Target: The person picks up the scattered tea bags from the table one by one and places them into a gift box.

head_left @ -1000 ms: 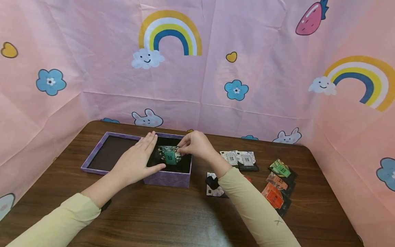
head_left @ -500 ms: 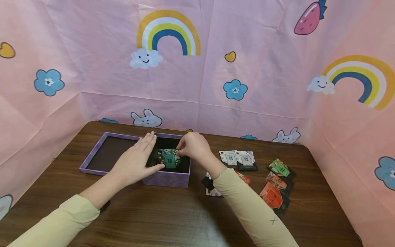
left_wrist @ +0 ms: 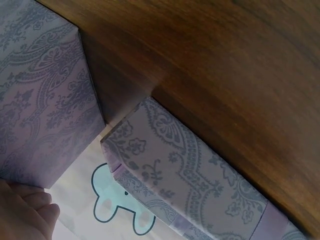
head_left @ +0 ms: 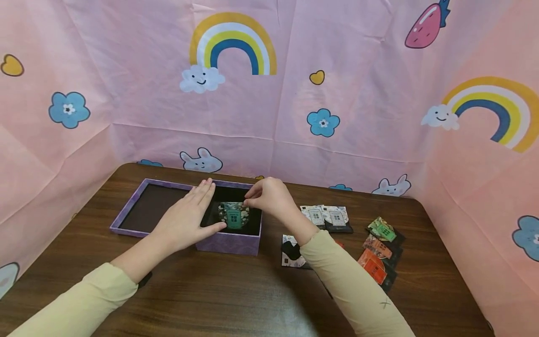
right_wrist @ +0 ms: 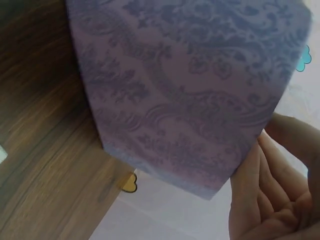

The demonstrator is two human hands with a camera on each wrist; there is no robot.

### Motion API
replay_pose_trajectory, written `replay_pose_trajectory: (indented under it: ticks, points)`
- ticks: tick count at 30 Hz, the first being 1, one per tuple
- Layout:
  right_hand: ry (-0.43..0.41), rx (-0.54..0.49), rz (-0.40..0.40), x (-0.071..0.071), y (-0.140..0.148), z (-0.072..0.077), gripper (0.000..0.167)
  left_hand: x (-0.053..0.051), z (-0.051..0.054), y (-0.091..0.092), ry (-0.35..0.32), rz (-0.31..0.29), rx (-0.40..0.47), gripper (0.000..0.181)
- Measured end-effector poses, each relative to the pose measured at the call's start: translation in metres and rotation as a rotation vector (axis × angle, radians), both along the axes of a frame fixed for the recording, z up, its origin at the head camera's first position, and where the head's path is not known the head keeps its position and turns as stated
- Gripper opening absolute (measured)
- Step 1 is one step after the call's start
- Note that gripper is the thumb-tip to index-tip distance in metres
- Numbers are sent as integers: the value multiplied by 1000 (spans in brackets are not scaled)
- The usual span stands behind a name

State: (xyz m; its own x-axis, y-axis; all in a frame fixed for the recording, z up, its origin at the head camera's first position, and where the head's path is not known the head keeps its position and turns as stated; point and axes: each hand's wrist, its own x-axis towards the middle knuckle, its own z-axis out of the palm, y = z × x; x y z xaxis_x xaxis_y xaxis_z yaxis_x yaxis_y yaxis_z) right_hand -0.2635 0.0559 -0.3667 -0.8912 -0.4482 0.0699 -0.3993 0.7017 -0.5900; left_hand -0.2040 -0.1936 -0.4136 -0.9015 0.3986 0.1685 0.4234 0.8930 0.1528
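Brown wooden table (head_left: 210, 299). On it, from centre: purple box (head_left: 229, 243), 11 o'clock; shallow lid (head_left: 155, 202), 10; two white sachets (head_left: 326, 218), 2; overlapping coloured sachets (head_left: 382, 249), 3.

Left sleeve (head_left: 80, 302): long, pale yellow-green. Right sleeve (head_left: 345, 276): matching, dark X mark (head_left: 385, 304) on forearm. Right wrist piece (head_left: 290, 250): black, lobed. Left wrist piece (head_left: 145, 280): black, mostly hidden. Left hand (head_left: 185, 217), right hand (head_left: 270, 196): bare.

We're seeing purple, paisley-printed rectangular box (head_left: 228, 244): papery-looking walls, smooth; black lining (head_left: 229, 193) reads matt. Inside, small green printed pouch (head_left: 234, 218), smooth, film or foil, we can't tell. Brown wood-grain table (head_left: 236, 290) shows soft sheen. Pink cartoon-print cloth backdrop (head_left: 147, 42), matt, creased. Pale yellow-green sleeves (head_left: 347, 281), matt cloth.
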Motion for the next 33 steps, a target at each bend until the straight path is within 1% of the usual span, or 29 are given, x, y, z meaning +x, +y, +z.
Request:
replay_pose_trajectory:
  ticks: [3,6,9,13,17,20,22,24,29,33]
  points:
    - [23,-19,-22,2,3,1,12,0,1,0,-5,1,2,106]
    - [8,-61,-44,2,8,0,12,1,1,0,-12,2,3,106]
    - [-14,-114,-56,1,14,-1,13,0,0,1,-3,1,3,105]
    - [-25,-169,-61,1,25,1,15,-1,-1,1,12,-2,0,106]
    - [-19,-191,-41,3,42,6,17,-1,-1,1,13,-4,-1,106]
    - [-7,-195,-18,4,56,6,18,-1,0,1,15,-4,0,106]
    - [-10,-206,-3,4,65,4,19,-1,0,0,17,-4,1,105]
    - [-17,-216,29,5,73,2,19,-1,0,0,18,-4,0,105]
    - [-53,-224,123,8,93,-9,22,-1,0,0,18,-8,-2,104]
    - [-101,-213,169,9,106,-20,27,-1,-1,1,23,-13,5,104]
